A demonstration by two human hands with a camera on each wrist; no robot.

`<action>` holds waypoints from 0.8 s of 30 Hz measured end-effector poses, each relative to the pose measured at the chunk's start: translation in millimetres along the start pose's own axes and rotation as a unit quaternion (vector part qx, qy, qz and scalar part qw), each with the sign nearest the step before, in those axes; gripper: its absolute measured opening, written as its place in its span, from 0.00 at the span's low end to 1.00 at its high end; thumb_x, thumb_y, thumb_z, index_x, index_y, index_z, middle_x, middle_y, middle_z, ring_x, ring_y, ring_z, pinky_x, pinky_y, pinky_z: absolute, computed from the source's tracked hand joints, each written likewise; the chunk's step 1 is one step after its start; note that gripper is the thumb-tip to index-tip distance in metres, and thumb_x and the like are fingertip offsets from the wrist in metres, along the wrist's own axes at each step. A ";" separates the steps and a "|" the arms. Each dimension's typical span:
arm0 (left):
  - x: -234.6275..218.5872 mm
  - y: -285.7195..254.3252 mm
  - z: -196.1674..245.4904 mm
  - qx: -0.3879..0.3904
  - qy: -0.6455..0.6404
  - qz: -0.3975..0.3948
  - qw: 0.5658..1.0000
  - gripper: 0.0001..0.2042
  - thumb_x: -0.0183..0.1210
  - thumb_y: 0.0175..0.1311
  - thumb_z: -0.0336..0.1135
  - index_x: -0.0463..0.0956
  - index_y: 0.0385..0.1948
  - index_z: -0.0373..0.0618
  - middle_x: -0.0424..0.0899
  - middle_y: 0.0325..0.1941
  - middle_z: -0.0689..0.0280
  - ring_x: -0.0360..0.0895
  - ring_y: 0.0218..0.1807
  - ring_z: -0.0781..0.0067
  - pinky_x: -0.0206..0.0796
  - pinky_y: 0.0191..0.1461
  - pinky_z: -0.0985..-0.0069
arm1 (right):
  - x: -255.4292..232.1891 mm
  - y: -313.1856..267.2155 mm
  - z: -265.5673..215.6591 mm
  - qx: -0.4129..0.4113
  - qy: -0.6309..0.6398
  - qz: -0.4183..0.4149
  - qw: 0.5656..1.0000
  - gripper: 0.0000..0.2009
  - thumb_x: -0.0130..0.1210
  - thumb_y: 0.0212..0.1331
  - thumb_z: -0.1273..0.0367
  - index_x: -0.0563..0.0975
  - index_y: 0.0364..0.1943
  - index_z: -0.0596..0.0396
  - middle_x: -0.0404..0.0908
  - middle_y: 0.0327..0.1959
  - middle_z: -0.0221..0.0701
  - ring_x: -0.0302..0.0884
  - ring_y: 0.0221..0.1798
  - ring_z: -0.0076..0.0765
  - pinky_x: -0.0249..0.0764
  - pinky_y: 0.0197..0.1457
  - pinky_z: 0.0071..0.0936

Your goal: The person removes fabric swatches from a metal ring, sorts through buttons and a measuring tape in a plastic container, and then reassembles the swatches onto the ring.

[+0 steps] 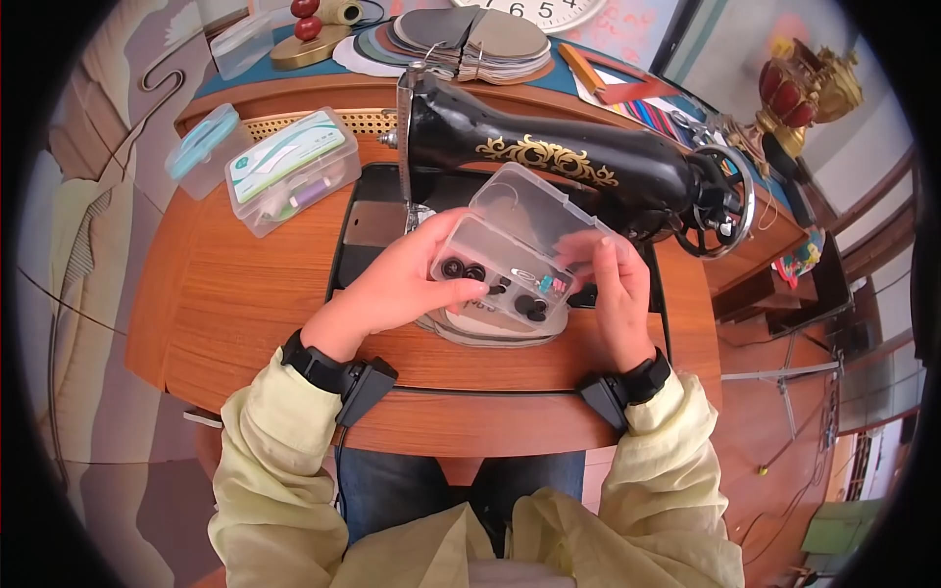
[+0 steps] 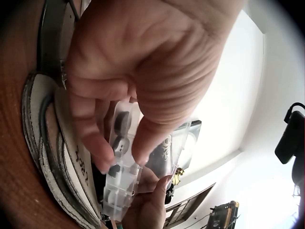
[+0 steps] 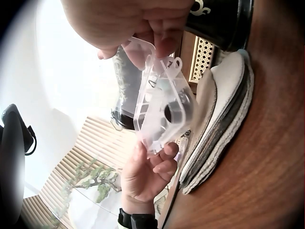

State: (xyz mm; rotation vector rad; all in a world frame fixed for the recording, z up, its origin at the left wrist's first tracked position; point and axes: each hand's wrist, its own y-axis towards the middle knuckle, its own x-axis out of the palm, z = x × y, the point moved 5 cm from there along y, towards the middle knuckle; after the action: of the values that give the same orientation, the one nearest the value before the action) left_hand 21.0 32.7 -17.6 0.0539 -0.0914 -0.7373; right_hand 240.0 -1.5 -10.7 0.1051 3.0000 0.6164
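Observation:
A clear divided plastic box is held above the sewing table, its lid raised toward the machine. Black buttons lie in its left compartments; a safety pin and small coloured pieces lie at the right. My left hand grips the left end, thumb over the near edge; in the left wrist view the thumb and fingers pinch the box. My right hand is at the right end, and in the right wrist view its fingers pinch the lid's edge.
A black sewing machine stands just behind the box. Stacked fabric pieces lie below it. Two clear cases, one with a green-white label, sit at the left. Behind are a clock, fabric swatches and coloured pencils.

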 end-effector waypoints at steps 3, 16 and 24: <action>-2.8 0.0 -0.4 -0.005 -0.019 0.026 0.999 0.31 0.61 0.59 0.22 0.58 0.66 0.41 0.76 0.54 0.63 0.75 0.51 0.77 0.74 0.44 0.80 | -1.3 0.3 1.6 0.022 -0.029 0.002 0.999 0.17 0.46 0.72 0.59 0.80 0.41 0.59 0.82 0.35 0.27 0.73 0.36 0.16 0.69 0.32 0.15; -11.1 3.3 -5.6 0.022 -0.026 0.083 0.996 0.19 0.55 0.69 0.34 0.66 0.58 0.39 0.76 0.57 0.61 0.77 0.55 0.71 0.70 0.60 0.71 | -0.6 -1.6 6.8 0.038 0.000 -0.016 0.999 0.15 0.45 0.72 0.62 0.78 0.46 0.59 0.79 0.36 0.28 0.74 0.33 0.18 0.71 0.32 0.16; -13.8 2.4 -13.5 -0.026 -0.050 0.092 0.994 0.19 0.52 0.71 0.45 0.72 0.54 0.41 0.78 0.50 0.67 0.77 0.53 0.75 0.70 0.58 0.75 | 1.6 -1.6 -1.0 -0.030 -0.011 -0.027 0.999 0.13 0.47 0.71 0.66 0.79 0.44 0.62 0.77 0.44 0.32 0.74 0.34 0.19 0.74 0.36 0.17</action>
State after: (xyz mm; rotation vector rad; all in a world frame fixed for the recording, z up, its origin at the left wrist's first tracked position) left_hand 13.8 43.9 -31.7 -0.0418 -0.1709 -0.5568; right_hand 238.2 -3.3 -10.5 0.0254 2.9496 0.6945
